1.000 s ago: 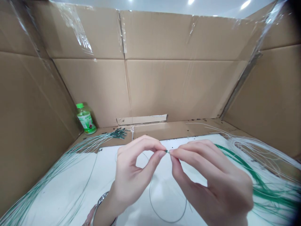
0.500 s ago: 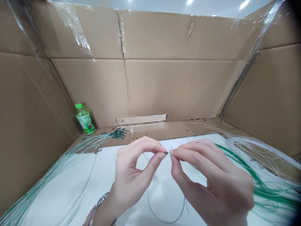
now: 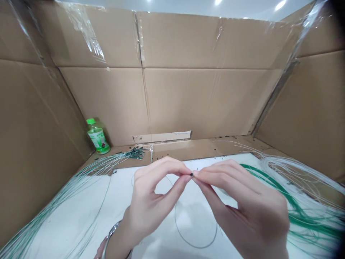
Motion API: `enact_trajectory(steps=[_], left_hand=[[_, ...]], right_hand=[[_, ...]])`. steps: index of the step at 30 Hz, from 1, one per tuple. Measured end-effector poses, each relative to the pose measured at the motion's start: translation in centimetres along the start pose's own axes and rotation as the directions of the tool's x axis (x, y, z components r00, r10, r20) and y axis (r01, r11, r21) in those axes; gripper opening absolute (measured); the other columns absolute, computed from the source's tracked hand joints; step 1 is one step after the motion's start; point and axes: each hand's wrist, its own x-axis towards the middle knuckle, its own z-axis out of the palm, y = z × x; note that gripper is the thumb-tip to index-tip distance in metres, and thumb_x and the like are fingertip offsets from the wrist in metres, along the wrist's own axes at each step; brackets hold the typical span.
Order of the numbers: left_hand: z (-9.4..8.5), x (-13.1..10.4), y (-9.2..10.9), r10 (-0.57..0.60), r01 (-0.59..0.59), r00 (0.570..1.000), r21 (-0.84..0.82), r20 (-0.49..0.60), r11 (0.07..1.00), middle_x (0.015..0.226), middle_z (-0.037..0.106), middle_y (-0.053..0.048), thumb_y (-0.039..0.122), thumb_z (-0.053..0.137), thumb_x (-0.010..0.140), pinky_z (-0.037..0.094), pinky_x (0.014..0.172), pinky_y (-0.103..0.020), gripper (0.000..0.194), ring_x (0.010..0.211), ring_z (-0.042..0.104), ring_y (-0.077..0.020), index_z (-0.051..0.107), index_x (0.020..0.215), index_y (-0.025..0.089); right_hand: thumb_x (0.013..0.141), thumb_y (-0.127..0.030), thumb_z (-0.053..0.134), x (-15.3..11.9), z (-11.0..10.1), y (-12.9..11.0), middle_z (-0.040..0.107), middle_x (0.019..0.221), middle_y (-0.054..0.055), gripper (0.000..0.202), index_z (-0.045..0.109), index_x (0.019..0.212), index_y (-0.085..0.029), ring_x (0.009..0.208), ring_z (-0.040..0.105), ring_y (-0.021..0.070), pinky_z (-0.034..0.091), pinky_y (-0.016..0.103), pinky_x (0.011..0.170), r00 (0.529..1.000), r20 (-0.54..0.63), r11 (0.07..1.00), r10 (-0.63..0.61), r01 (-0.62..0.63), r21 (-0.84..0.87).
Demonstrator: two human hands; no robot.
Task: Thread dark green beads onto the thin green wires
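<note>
My left hand [image 3: 157, 196] pinches a tiny dark piece [image 3: 191, 175] between thumb and forefinger; its kind is too small to make out. From the other side, the thumb and forefinger of my right hand [image 3: 239, 201] are pressed together against the same piece, their tips almost touching the left fingertips. What the right fingertips hold is mostly hidden; a thin green end showed there a moment before. Below the hands a thin dark green wire [image 3: 198, 247] hangs in a loop in front of the white board [image 3: 151, 248].
A bundle of green and pale wires [image 3: 72, 190] with dark ends runs along the left. White strands [image 3: 280, 162] and green strands [image 3: 296, 207] lie at the right. A green-capped bottle [image 3: 98, 138] stands at the back left. Cardboard walls [image 3: 210, 97] enclose the space.
My right fingertips have moved left, closing the small gap to the left fingertips, and the green end between them is now covered. The wire loop has swung slightly right and up.
</note>
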Motion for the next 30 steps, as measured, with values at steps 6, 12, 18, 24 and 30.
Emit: enact_trajectory(steps=[6, 12, 18, 24, 30], left_hand=[[-0.1, -0.1, -0.3, -0.094, 0.095, 0.995, -0.07, 0.018, 0.993, 0.076, 0.069, 0.002, 0.003, 0.064, 0.075, 0.054, 0.065, -0.016, 0.019, 0.07, 0.064, -0.0089, 0.064, 0.082, 0.02], [0.0, -0.1, -0.1, -0.083, 0.082, 0.996, -0.062, -0.015, 0.995, 0.072, 0.07, 0.003, 0.003, 0.064, 0.075, 0.054, 0.062, -0.014, 0.016, 0.065, 0.065, -0.0077, 0.065, 0.079, 0.019], [0.6, 0.0, 0.1, -0.061, 0.061, 0.997, 0.006, 0.038, 0.998, 0.074, 0.069, 0.004, 0.003, 0.06, 0.078, 0.053, 0.066, -0.01, 0.017, 0.066, 0.064, -0.0049, 0.062, 0.082, 0.02], [0.9, -0.3, -0.2, -0.061, 0.058, 0.996, 0.038, 0.072, 0.998, 0.074, 0.066, 0.006, 0.003, 0.058, 0.079, 0.052, 0.066, -0.01, 0.019, 0.066, 0.063, -0.0041, 0.059, 0.083, 0.021], [1.6, -0.4, -0.8, -0.074, 0.071, 0.996, 0.058, 0.058, 0.996, 0.07, 0.064, 0.005, 0.004, 0.058, 0.08, 0.051, 0.064, -0.013, 0.017, 0.063, 0.062, -0.0052, 0.058, 0.081, 0.02]], right_hand=[[0.07, 0.002, 0.067, -0.5, -0.1, 1.0, 0.063, 0.063, -0.004, 0.021, 0.062, 0.075, -0.018, 0.059, 0.055, 0.0084, 0.047, 0.021, 0.053, 0.998, 0.008, 0.986, 0.063, -0.063, 0.155], [0.077, -0.004, 0.064, -0.3, -0.2, 1.7, 0.068, 0.076, -0.004, 0.016, 0.063, 0.081, -0.019, 0.069, 0.058, 0.0082, 0.05, 0.022, 0.061, 0.973, 0.208, 0.941, 0.097, -0.158, 0.299], [0.073, -0.005, 0.062, -0.2, -0.5, 1.5, 0.067, 0.073, -0.003, 0.014, 0.063, 0.077, -0.019, 0.069, 0.058, 0.0093, 0.048, 0.021, 0.056, 0.953, 0.243, 0.934, 0.183, -0.246, 0.261], [0.069, -0.008, 0.06, -0.3, -1.1, 1.6, 0.065, 0.073, -0.004, 0.012, 0.06, 0.074, -0.02, 0.071, 0.057, 0.0106, 0.046, 0.022, 0.058, 0.906, 0.328, 0.92, 0.269, -0.343, 0.191], [0.076, -0.02, 0.062, -0.1, -2.3, 2.5, 0.067, 0.078, -0.007, 0.007, 0.064, 0.081, -0.024, 0.074, 0.058, 0.0095, 0.045, 0.025, 0.065, 0.822, 0.449, 0.904, 0.349, -0.422, 0.07]])
